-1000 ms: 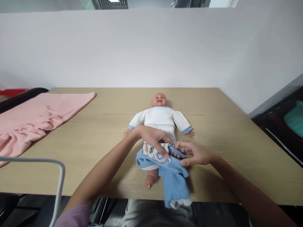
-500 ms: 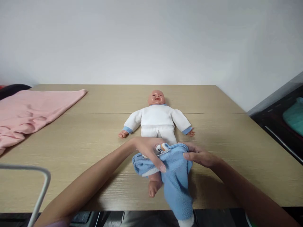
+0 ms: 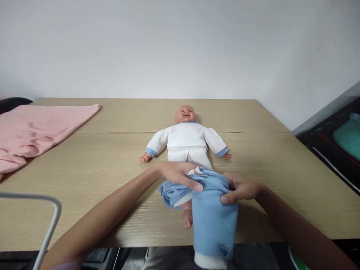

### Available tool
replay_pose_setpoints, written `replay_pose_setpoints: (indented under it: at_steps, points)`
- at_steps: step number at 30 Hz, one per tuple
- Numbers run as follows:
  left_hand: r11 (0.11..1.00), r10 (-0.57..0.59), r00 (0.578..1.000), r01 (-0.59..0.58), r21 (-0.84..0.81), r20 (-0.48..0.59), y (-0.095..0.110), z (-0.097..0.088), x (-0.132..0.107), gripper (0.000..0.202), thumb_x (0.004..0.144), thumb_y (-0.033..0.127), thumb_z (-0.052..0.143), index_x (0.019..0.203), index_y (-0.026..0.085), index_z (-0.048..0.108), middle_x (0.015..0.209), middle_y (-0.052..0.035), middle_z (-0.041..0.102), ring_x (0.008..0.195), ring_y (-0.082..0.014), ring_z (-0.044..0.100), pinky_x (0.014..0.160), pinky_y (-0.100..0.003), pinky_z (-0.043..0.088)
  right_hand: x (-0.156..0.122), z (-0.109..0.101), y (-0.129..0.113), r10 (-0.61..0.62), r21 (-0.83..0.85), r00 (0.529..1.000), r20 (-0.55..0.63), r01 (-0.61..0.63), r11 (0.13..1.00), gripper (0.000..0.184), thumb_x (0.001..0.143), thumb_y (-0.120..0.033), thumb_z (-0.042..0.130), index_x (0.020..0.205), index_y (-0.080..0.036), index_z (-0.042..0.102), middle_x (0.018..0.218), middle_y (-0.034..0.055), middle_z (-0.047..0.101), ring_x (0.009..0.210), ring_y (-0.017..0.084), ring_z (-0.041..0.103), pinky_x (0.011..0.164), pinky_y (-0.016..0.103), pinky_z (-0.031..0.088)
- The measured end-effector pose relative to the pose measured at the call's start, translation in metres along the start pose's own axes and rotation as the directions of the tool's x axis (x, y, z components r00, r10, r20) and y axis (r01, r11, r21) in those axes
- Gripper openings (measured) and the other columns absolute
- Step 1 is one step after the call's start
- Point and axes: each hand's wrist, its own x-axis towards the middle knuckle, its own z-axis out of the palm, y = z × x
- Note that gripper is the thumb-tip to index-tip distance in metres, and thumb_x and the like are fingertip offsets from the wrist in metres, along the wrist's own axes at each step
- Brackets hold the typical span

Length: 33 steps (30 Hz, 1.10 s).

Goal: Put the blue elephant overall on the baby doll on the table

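Observation:
A baby doll (image 3: pixel 187 135) in a white top with blue cuffs lies on its back, feet toward me. Blue fleece doll pants (image 3: pixel 213 221) with a white cuff are bunched around its lower legs. One bare foot (image 3: pixel 187 218) pokes out of the bunched leg on the left; the other pants leg hangs over the table's front edge, its foot hidden. My left hand (image 3: pixel 180 175) grips the waist part, thumb on top of the cloth. On the right side of the pants my right hand (image 3: pixel 243 189) pinches the fabric between thumb and fingers.
A pink cloth (image 3: pixel 42 131) lies spread at the left of the wooden table (image 3: pixel 118 146). A bent grey metal tube (image 3: pixel 53 217) rises at the lower left. At the right stands a black container (image 3: pixel 329 142) with teal cloth (image 3: pixel 348 135) inside.
My right hand has shifted slightly down along the pants. The right pants leg has been spread wider and flatter. The bare foot sits slightly farther right and is more covered.

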Motion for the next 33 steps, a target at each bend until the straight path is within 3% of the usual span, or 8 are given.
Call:
replay_pose_setpoints:
  at_steps: [3, 6, 8, 13, 21, 25, 30, 33]
  points:
    - [0.991, -0.125, 0.988, 0.128, -0.027, 0.091, -0.001, 0.000, -0.001, 0.050, 0.074, 0.053, 0.104, 0.097, 0.017, 0.080, 0.091, -0.0044, 0.083, 0.080, -0.0227, 0.077, 0.075, -0.032, 0.067, -0.001, 0.000, 0.005, -0.021, 0.112, 0.993, -0.120, 0.035, 0.993, 0.061, 0.084, -0.065, 0.095, 0.121, -0.019, 0.077, 0.103, 0.0015, 0.075, 0.091, 0.018, 0.069, 0.085, 0.029, 0.059]
    - [0.977, -0.191, 0.965, 0.204, -0.059, 0.181, -0.002, 0.001, -0.001, 0.049, 0.070, 0.056, 0.106, 0.086, 0.017, 0.080, 0.083, -0.0060, 0.083, 0.072, -0.0243, 0.077, 0.067, -0.034, 0.068, -0.002, 0.003, 0.007, -0.012, 0.113, 0.982, -0.191, 0.034, 0.993, 0.055, 0.088, -0.063, 0.093, 0.123, -0.023, 0.080, 0.100, 0.0001, 0.075, 0.088, 0.019, 0.068, 0.084, 0.030, 0.059]
    - [0.987, -0.133, 0.981, 0.144, -0.068, 0.142, -0.001, 0.001, 0.000, 0.048, 0.078, 0.059, 0.100, 0.088, 0.017, 0.081, 0.085, -0.0066, 0.083, 0.076, -0.0247, 0.078, 0.072, -0.034, 0.069, -0.003, 0.005, 0.005, 0.016, 0.092, 0.975, -0.221, 0.004, 0.996, 0.052, 0.092, -0.064, 0.089, 0.122, -0.023, 0.081, 0.100, 0.0016, 0.075, 0.089, 0.021, 0.069, 0.085, 0.033, 0.060]
    - [0.999, 0.000, 1.000, -0.001, 0.045, 0.019, 0.000, 0.000, 0.003, 0.046, 0.101, 0.061, 0.079, 0.107, 0.016, 0.083, 0.113, -0.0074, 0.083, 0.119, -0.0288, 0.076, 0.115, -0.040, 0.060, -0.004, 0.007, -0.003, 0.022, 0.043, 0.979, -0.204, -0.014, 0.999, 0.069, 0.092, -0.067, 0.089, 0.141, -0.021, 0.074, 0.126, 0.0080, 0.078, 0.118, 0.028, 0.072, 0.102, 0.035, 0.060]
    - [0.997, 0.012, 0.998, -0.006, 0.082, -0.065, 0.002, 0.003, 0.004, 0.047, 0.103, 0.061, 0.075, 0.115, 0.016, 0.082, 0.117, -0.0099, 0.083, 0.121, -0.0293, 0.077, 0.117, -0.043, 0.058, 0.004, 0.011, 0.004, -0.023, 0.128, 0.999, 0.032, 0.019, 0.992, 0.083, 0.084, -0.063, 0.097, 0.147, -0.017, 0.069, 0.121, 0.0096, 0.081, 0.109, 0.025, 0.077, 0.102, 0.037, 0.063]
    - [1.000, -0.013, 0.998, 0.013, 0.005, -0.059, -0.005, -0.003, -0.001, 0.058, 0.093, 0.068, 0.085, 0.114, 0.015, 0.080, 0.108, -0.0091, 0.083, 0.098, -0.0249, 0.078, 0.095, -0.036, 0.066, 0.005, 0.014, 0.015, -0.063, 0.245, 0.998, -0.025, 0.068, 0.967, 0.088, 0.081, -0.064, 0.099, 0.150, -0.020, 0.067, 0.117, 0.0101, 0.083, 0.104, 0.025, 0.080, 0.098, 0.039, 0.066]
    - [0.971, -0.081, 0.993, 0.099, -0.219, 0.091, -0.013, -0.008, -0.008, 0.075, 0.048, 0.052, 0.115, 0.103, 0.016, 0.080, 0.094, -0.0063, 0.084, 0.085, -0.0257, 0.077, 0.085, -0.034, 0.069, 0.013, 0.022, 0.025, -0.079, 0.367, 0.996, -0.048, 0.091, 0.926, 0.081, 0.083, -0.063, 0.095, 0.143, -0.016, 0.070, 0.100, 0.0104, 0.083, 0.082, 0.025, 0.081, 0.084, 0.040, 0.068]
    - [0.962, -0.097, 0.991, 0.119, -0.244, 0.097, -0.014, -0.007, -0.009, 0.064, 0.054, 0.042, 0.114, 0.104, 0.016, 0.083, 0.095, -0.0054, 0.085, 0.085, -0.0242, 0.078, 0.087, -0.032, 0.069, 0.016, 0.028, 0.022, -0.106, 0.445, 0.994, -0.027, 0.107, 0.889, 0.078, 0.085, -0.064, 0.089, 0.143, -0.015, 0.069, 0.094, 0.0092, 0.082, 0.070, 0.024, 0.076, 0.077, 0.042, 0.067]
